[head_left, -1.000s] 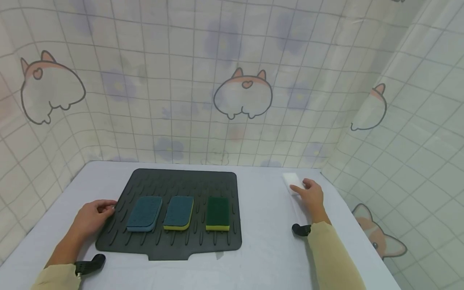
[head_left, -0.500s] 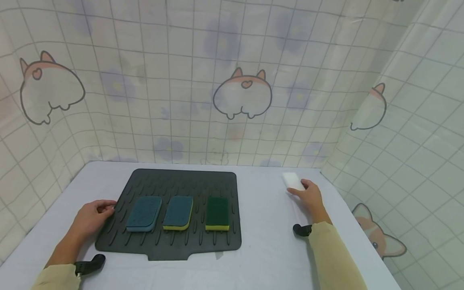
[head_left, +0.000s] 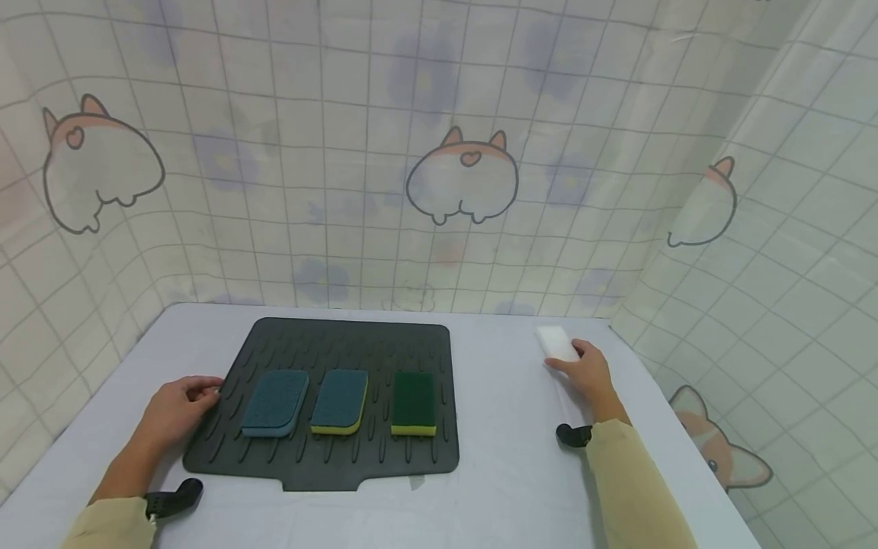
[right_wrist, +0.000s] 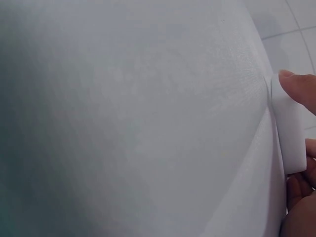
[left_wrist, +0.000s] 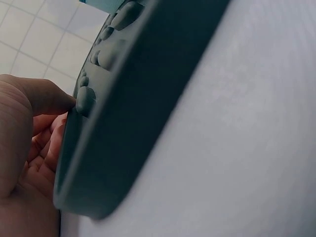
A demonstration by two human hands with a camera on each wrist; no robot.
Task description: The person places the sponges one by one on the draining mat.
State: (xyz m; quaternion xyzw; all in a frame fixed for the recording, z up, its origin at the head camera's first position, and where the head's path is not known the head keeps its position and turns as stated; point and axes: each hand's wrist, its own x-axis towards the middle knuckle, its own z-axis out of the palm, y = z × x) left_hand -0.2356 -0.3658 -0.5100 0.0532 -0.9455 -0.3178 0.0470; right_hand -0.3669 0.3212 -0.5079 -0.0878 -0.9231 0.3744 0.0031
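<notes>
In the head view a dark grey ridged drying mat [head_left: 329, 476] lies on the table at left. My left hand [head_left: 177, 408] holds its left edge; in the left wrist view a digit touches the raised rim and the other fingers are curled beside it. On the mat sit a blue sponge [head_left: 275, 402], a yellow sponge with a blue-green top [head_left: 340, 400] and a yellow sponge with a dark green top [head_left: 414, 402]. At the table's right, my right hand [head_left: 590, 376] grips a white block-shaped sponge [head_left: 557, 343] by its near end, thumb on one side and fingers opposite.
A white cloth [head_left: 507, 457] covers the table. Patterned curtains [head_left: 357, 152] rise behind it and along both sides. Each wrist wears a black camera mount, the left one [head_left: 174, 499] near the mat's front left corner.
My right thumb has slid off the top of the white sponge to its left side, showing more of the sponge. The left hand, mat and other sponges keep their places.
</notes>
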